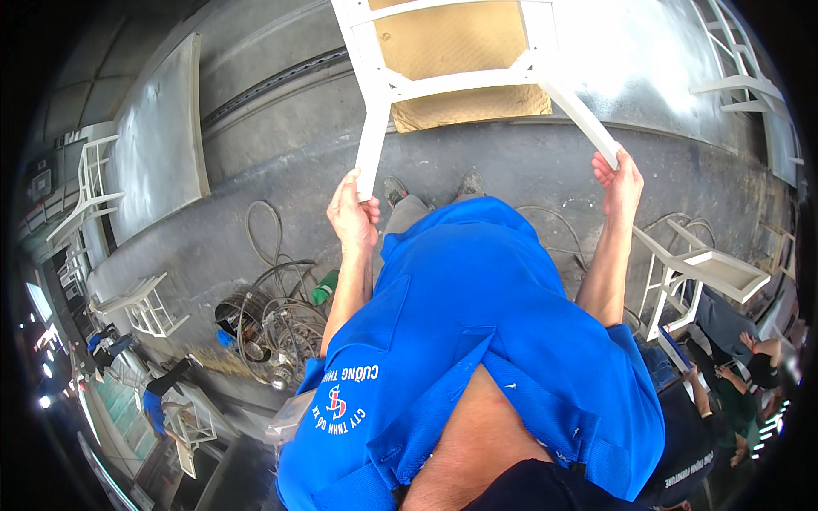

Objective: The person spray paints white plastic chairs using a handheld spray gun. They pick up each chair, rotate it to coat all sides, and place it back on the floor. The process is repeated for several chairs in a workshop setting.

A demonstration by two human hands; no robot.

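A white wooden chair frame (456, 85) is in front of me, its two legs angled toward my body. My left hand (354, 213) is closed around the end of the left leg. Near the tip of the right leg, my right hand (620, 183) grips with thumb and fingers. Behind the crossbar and between the side rails lies a tan, cardboard-like sheet (469, 106). The far part of the frame runs out of the upper edge of the picture.
Coiled hoses (273, 298) and a dark bucket (239, 313) lie on the left floor beside a green container (325, 288). White chairs stand at left (149, 308) and right (707, 264). A pale panel (162, 145) leans at the left wall. Other people are at lower left and lower right.
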